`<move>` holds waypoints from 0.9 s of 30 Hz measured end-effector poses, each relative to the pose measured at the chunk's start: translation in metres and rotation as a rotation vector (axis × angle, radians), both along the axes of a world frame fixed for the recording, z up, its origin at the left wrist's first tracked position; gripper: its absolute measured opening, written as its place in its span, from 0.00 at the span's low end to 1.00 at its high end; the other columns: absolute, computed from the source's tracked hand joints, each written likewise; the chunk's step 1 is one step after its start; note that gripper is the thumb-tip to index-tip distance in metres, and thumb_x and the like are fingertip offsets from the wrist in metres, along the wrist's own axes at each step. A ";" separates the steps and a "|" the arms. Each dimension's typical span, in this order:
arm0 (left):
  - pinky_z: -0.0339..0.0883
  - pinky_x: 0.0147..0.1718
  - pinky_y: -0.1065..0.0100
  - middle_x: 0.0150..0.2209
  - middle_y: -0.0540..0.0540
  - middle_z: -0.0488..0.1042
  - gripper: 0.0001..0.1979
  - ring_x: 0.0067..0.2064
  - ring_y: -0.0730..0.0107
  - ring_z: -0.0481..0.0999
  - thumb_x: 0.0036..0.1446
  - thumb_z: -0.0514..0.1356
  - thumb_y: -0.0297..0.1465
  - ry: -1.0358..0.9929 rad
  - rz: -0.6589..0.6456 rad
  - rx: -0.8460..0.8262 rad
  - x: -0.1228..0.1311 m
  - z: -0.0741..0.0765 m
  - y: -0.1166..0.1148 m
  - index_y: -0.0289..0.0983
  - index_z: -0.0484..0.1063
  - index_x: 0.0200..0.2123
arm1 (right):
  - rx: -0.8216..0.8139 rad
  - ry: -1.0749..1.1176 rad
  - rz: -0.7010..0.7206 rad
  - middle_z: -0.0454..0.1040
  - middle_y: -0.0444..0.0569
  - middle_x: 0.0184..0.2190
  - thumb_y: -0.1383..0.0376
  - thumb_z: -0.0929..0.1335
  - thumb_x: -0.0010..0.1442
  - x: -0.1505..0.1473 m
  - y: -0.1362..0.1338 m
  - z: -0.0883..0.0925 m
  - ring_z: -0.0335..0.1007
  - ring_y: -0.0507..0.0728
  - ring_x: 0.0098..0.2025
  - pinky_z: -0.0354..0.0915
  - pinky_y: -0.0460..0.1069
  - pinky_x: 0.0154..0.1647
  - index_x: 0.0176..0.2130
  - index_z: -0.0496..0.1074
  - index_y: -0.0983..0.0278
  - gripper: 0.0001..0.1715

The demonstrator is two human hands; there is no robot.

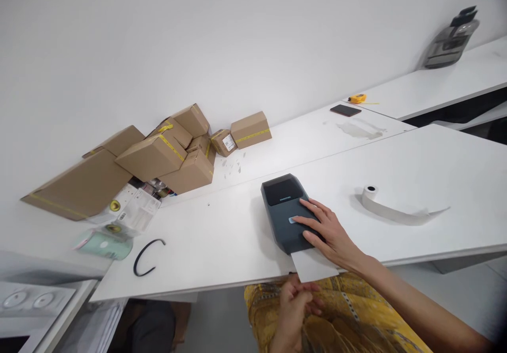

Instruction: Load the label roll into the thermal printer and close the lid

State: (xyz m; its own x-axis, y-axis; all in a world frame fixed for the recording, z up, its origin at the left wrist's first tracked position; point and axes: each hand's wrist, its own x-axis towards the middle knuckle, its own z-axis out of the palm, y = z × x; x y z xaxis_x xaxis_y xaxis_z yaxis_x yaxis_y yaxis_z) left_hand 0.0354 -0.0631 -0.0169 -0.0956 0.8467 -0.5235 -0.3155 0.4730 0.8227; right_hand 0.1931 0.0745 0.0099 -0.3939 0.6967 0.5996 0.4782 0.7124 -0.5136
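On the printer point(283, 231), left of the roll point(370, 193), the right hand point(327, 231), fingers spread, is resting one fingertip on the button point(292, 220), best pressed squarely, while the left hand point(295, 301) is curling near the paper point(315, 268), any grip impossible to tell.

White tables point(222, 237) carry a dark device point(282, 216), a paper roll point(370, 195), a black band point(138, 260) and cardboard boxes point(152, 157).

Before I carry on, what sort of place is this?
Probably a small packing or labelling station: piled cardboard boxes, a dark printer-like device under the right hand, and a white paper roll.
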 end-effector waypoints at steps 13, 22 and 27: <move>0.73 0.45 0.61 0.52 0.41 0.78 0.19 0.54 0.55 0.76 0.57 0.62 0.42 0.268 0.411 0.278 -0.027 0.024 0.037 0.40 0.77 0.48 | 0.081 -0.112 -0.039 0.66 0.45 0.66 0.56 0.60 0.70 0.004 0.006 0.001 0.57 0.67 0.67 0.50 0.69 0.66 0.56 0.73 0.45 0.20; 0.72 0.52 0.61 0.56 0.39 0.75 0.24 0.58 0.55 0.74 0.59 0.61 0.45 0.222 0.386 0.278 -0.017 0.016 0.040 0.39 0.72 0.55 | 0.104 -0.133 -0.057 0.70 0.43 0.63 0.55 0.64 0.69 -0.001 0.007 0.001 0.55 0.66 0.69 0.44 0.69 0.69 0.54 0.74 0.46 0.16; 0.68 0.58 0.64 0.66 0.40 0.66 0.30 0.65 0.55 0.68 0.61 0.60 0.44 0.269 0.312 0.315 -0.010 0.021 0.039 0.41 0.64 0.64 | 0.055 -0.105 -0.038 0.69 0.43 0.65 0.55 0.65 0.69 0.000 0.007 -0.002 0.54 0.66 0.70 0.45 0.69 0.70 0.55 0.74 0.46 0.17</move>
